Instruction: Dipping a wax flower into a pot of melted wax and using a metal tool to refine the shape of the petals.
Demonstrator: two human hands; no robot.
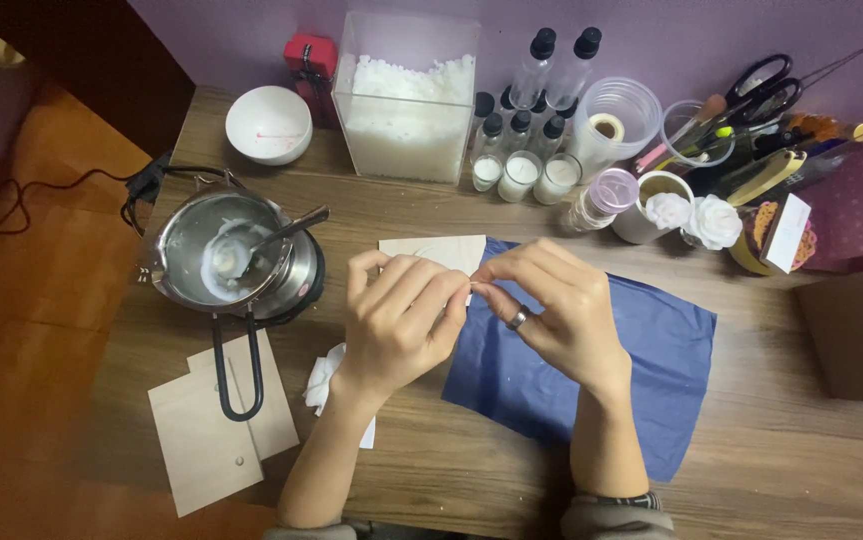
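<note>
I log: left hand (396, 315) bare, no jewellery; right hand (561, 310) with silver ring (517, 319); grey sleeves (616, 515) pushed to elbows, dark-striped cuff.

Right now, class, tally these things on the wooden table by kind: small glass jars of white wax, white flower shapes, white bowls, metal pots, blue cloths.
Small glass jars of white wax: 3
White flower shapes: 2
White round bowl: 1
Shiny metal pot with a loop handle: 1
Blue cloth sheet: 1
Total: 8

A wooden table (751, 470) stands against a purple wall (251, 30), with orange-brown wooden floor (41, 300) at left.
</note>
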